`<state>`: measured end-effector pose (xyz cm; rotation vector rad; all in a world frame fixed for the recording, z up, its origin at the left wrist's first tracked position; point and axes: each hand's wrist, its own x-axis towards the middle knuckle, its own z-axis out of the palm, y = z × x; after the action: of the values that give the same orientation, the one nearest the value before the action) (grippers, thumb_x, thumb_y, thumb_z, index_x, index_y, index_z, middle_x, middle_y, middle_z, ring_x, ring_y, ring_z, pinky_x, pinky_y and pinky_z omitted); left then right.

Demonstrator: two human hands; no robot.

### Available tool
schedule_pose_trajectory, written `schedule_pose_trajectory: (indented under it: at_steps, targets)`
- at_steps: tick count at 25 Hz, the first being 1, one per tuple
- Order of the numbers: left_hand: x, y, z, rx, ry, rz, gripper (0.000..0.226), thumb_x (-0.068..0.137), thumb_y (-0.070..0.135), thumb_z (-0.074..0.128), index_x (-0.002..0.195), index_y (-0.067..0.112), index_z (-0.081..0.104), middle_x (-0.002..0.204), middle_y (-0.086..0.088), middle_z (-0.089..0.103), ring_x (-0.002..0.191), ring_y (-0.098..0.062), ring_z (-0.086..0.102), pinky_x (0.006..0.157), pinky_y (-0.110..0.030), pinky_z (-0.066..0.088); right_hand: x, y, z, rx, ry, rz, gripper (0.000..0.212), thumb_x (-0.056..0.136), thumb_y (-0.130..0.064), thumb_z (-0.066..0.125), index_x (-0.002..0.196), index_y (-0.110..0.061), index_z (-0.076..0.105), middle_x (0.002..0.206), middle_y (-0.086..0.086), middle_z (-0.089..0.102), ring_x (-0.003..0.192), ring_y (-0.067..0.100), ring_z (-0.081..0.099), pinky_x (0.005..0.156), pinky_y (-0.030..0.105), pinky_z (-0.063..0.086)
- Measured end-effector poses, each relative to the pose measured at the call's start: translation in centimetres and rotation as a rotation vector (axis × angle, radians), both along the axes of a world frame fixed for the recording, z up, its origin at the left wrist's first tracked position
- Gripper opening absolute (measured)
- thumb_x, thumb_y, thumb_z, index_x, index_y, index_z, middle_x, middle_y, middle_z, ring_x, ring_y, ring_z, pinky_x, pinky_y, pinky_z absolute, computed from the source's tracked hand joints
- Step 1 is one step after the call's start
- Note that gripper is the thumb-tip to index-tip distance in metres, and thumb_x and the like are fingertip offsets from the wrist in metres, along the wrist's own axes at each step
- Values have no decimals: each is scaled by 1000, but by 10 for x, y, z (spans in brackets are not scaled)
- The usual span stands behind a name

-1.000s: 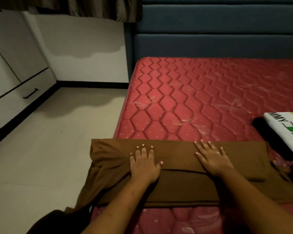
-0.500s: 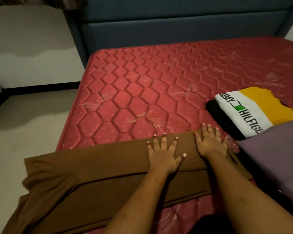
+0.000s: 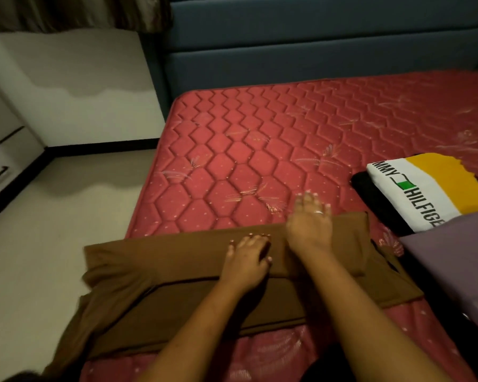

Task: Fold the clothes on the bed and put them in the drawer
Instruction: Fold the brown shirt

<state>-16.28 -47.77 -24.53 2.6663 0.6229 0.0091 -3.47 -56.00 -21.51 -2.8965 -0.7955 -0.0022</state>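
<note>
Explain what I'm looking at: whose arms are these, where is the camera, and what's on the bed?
No machine here: a person works with bare hands, and the one camera sits on their head, looking forward and down, so the arms entering from below are theirs. On the red mattress lies a long brown garment, folded lengthwise, its left end hanging off the bed. The left hand rests on its middle, pressing rather than gripping, as far as I can tell. The right hand, blurred, is open at its far edge. To the right lie a folded white, yellow and black shirt and a purple cloth. A drawer shows at far left.
</note>
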Motion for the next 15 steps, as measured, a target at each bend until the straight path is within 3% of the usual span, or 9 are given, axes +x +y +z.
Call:
schedule_pose_trajectory:
  at_steps: [3, 6, 10, 12, 15]
  targets:
    - [-99, 55, 15, 128, 40, 184, 59, 92, 43, 53, 146, 29, 34, 155, 5, 29, 143, -14, 22, 116, -41, 18, -115, 57, 6, 25, 134, 455, 69, 96, -37, 45, 154, -16, 13, 162, 2, 6, 149, 20, 3, 119, 48, 2]
    - [-202, 93, 16, 136, 151, 394, 69, 85, 52, 58, 146, 30, 33, 153, 2, 30, 140, -20, 28, 112, -41, 28, -198, 98, -6, 28, 203, 679, 60, 100, -41, 35, 154, -23, 14, 162, -2, 4, 149, 18, 1, 117, 50, 0]
    - [-299, 118, 8, -132, 149, 549, 77, 79, 46, 68, 145, 25, 37, 144, -8, 44, 129, -27, 45, 102, -36, 41, -276, 140, -23, -132, 247, 864, 58, 99, -52, 30, 152, -38, 13, 162, -2, 2, 149, 21, -3, 114, 57, -6]
    - [-317, 124, 4, -204, 166, 548, 66, 76, 46, 65, 135, 24, 47, 132, -7, 56, 116, -26, 56, 91, -33, 47, -289, 145, -31, -247, 239, 873, 63, 93, -64, 32, 150, -47, 9, 162, -1, -4, 148, 25, -8, 111, 62, -9]
    - [-325, 128, -1, -212, 293, 555, 46, 82, 39, 56, 125, 24, 48, 122, -7, 60, 106, -27, 60, 79, -30, 45, -288, 147, -35, -355, 248, 859, 82, 77, -79, 45, 145, -58, 3, 161, -1, -12, 147, 31, -13, 108, 65, -10]
